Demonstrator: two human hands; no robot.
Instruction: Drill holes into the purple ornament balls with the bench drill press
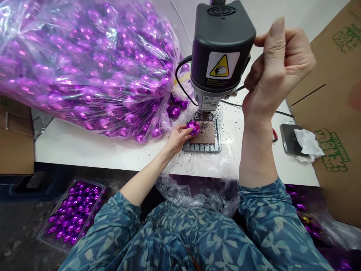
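My left hand (pixel 178 138) pinches a shiny purple faceted ball (pixel 193 127) between thumb and fingers. The ball is at the left part of a brown board (pixel 207 134) on the metal base (pixel 201 148) of a small bench drill press (pixel 222 45). The drill's tip shows just right of the ball, among dark shavings. Raised beside the black motor housing, my right hand (pixel 278 67) is closed with curled fingers. Whatever it grips there is hidden by the hand itself. A yellow warning label faces me on the housing.
A big clear bag (pixel 93 71) of purple balls fills the left of the white table (pixel 84 141). Below left stands a clear tray (pixel 72 214) of balls. To the right are a phone (pixel 291 138), a crumpled tissue (pixel 308 144) and a tall cardboard box (pixel 332 113). Plastic film hangs over the front edge.
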